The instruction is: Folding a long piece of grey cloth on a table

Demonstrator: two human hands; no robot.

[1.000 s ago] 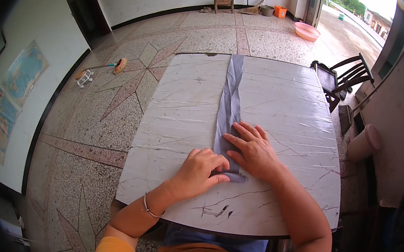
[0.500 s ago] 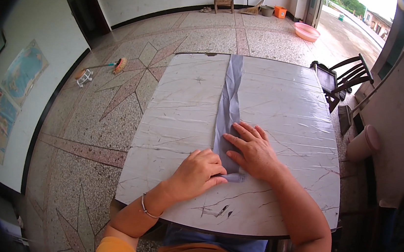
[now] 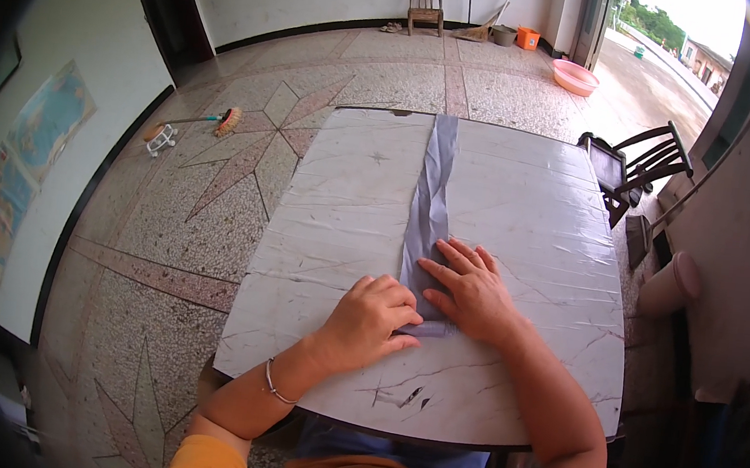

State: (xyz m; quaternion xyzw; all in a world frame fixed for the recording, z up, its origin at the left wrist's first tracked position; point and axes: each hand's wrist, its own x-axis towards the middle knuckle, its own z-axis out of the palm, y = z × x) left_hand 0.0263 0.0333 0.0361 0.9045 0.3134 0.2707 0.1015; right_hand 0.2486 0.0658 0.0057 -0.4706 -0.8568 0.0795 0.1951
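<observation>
A long, thin grey strip [image 3: 434, 181], creased like cloth or soft plastic, runs down the middle of the white table [image 3: 533, 205] from its far edge toward me. Its near end is rolled into a small grey roll [image 3: 434, 330] lying crosswise. My left hand [image 3: 369, 320] is closed on the left end of this roll, thumb on the near side and fingers bent over it. On the right edge of the strip, just beyond the roll, my right hand [image 3: 470, 290] lies flat with fingers apart. Part of the roll is hidden under the left fingers.
A dark wooden chair [image 3: 643, 162] stands by the table's far right corner, with a dustpan [image 3: 637, 241] and a pink bin [image 3: 672, 282] nearer me. A brush [image 3: 228, 122] lies on the floor at left. A pink basin [image 3: 575, 78] sits near the open doorway.
The view has shifted slightly, so the room sits a little lower. Both hands stay at the near end of the strip, with hardly any visible movement.
</observation>
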